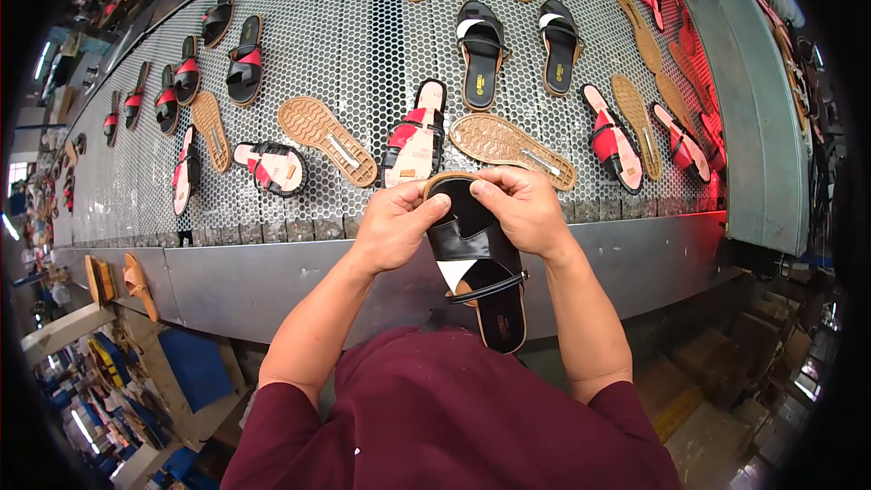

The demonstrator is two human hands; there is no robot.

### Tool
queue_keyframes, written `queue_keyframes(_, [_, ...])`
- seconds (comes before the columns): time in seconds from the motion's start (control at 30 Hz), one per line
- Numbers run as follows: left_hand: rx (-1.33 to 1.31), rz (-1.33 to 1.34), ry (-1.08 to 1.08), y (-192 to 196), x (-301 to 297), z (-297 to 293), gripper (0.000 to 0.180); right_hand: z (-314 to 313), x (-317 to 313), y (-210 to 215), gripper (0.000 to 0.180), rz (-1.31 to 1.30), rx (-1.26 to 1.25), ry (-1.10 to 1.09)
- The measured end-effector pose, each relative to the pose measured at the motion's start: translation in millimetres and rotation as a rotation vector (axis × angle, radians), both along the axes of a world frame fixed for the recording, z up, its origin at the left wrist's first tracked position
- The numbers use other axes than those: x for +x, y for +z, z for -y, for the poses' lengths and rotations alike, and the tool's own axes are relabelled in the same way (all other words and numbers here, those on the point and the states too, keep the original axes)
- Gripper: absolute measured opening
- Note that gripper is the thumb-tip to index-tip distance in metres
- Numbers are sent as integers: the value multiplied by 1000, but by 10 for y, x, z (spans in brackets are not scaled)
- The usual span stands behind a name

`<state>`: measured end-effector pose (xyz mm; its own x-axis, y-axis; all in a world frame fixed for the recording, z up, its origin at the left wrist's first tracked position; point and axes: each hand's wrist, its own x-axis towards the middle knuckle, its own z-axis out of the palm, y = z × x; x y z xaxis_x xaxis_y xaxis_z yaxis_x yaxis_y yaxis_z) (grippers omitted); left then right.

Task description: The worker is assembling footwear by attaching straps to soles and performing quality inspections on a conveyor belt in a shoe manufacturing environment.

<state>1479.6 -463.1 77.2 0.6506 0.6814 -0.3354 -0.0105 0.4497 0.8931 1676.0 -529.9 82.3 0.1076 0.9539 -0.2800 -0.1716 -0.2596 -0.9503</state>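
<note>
Head view showed the black sandal held off the near edge of the perforated conveyor, long axis running toward the body, left hand and right hand both clenched on its far toe end.

Across the upper frame you see a grey perforated metal conveyor belt with a smooth steel front panel below it. At lower left sit blue crates and pale wooden shelving. Brown cardboard boxes fill the lower right, and daylight shows at the far left edge.
</note>
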Motion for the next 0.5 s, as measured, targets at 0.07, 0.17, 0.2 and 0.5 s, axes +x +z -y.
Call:
queue_keyframes(0.07, [43,-39,4,52,81,-38,24,-28,30,-10,19,-13,13,-45])
queue_keyframes(0.17, [221,-190,-17,76,211,-241,23,-123,23,-27,18,-72,31,-170])
queue_keyframes(0.2, [210,-169,-36,95,250,-318,24,-172,7,-11,18,-84,45,-221])
queue_keyframes(0.5, [93,-37,15,98,391,-451,23,-95,-88,-27,34,-70,110,-381])
